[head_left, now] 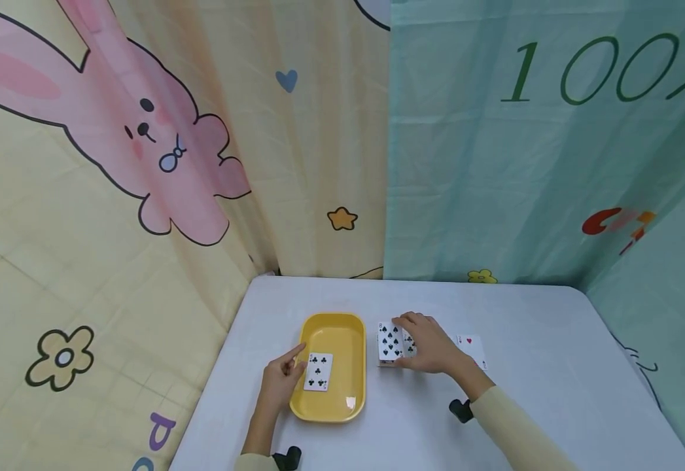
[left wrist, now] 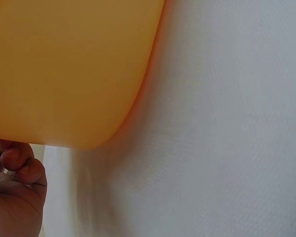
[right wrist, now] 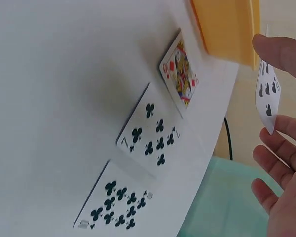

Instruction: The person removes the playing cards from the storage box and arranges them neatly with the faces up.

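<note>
In the head view my left hand (head_left: 279, 384) grips the left rim of a yellow tray (head_left: 355, 333); the left wrist view shows its fingers (left wrist: 32, 173) curled at the tray edge. Inside the tray a clubs playing card (head_left: 318, 372) lies face up. My right hand (head_left: 427, 343) pinches a spades playing card (head_left: 389, 343) by its edges, thumb on one side and fingertips on the opposite one. In the right wrist view this card (right wrist: 267, 94) is raised off the table, while a red-suit face card (right wrist: 180, 74), a seven of clubs (right wrist: 150, 133) and a ten of clubs (right wrist: 116, 200) lie below.
A white-covered table (head_left: 525, 327) carries everything. Right of my right hand a card with a red heart (head_left: 473, 350) lies partly behind the wrist. Printed curtains (head_left: 318, 150) hang beyond the table's back edge. Each wrist wears a black device (head_left: 461, 411).
</note>
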The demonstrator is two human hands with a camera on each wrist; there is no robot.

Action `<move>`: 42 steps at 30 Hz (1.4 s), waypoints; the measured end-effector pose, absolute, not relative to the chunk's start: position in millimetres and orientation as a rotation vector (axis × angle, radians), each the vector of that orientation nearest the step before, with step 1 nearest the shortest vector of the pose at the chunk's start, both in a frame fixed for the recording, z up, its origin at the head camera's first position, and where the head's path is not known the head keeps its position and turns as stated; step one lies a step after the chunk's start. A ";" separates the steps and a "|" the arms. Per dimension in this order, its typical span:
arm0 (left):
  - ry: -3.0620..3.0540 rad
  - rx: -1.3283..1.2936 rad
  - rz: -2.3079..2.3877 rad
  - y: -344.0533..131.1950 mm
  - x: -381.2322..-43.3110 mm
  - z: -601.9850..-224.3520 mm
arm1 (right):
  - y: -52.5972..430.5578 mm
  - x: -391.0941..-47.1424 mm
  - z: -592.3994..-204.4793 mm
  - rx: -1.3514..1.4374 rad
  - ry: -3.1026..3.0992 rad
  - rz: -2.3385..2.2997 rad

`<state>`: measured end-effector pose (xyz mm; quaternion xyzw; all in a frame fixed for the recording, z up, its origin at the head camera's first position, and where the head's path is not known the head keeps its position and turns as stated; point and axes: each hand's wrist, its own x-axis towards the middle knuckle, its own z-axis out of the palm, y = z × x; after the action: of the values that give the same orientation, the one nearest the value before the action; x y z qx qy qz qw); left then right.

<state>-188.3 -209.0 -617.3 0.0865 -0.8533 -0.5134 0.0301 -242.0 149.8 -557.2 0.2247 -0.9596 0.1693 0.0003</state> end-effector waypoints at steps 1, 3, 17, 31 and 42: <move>-2.630 0.276 -1.586 -209.0 -188.2 -617.4 | 156.0 -242.6 -557.2 0.698 -3.013 0.523; -2.630 0.284 -1.588 -209.4 -188.4 -617.9 | 168.6 -243.4 -555.8 0.686 -3.009 0.525; -2.627 0.258 -1.580 -211.3 -188.2 -617.6 | 254.2 -244.4 -552.5 0.567 -2.976 0.476; -2.620 0.254 -1.575 -211.1 -190.2 -622.2 | 306.6 -233.6 -562.3 0.419 -3.083 0.460; -2.624 0.270 -1.575 -208.9 -188.3 -620.1 | 345.6 -228.3 -575.4 0.387 -3.128 0.425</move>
<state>-188.3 -208.9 -620.1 0.0877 -0.8537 -0.5122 0.0347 -228.3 345.6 -575.4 0.1218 -0.9833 0.1337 -0.0192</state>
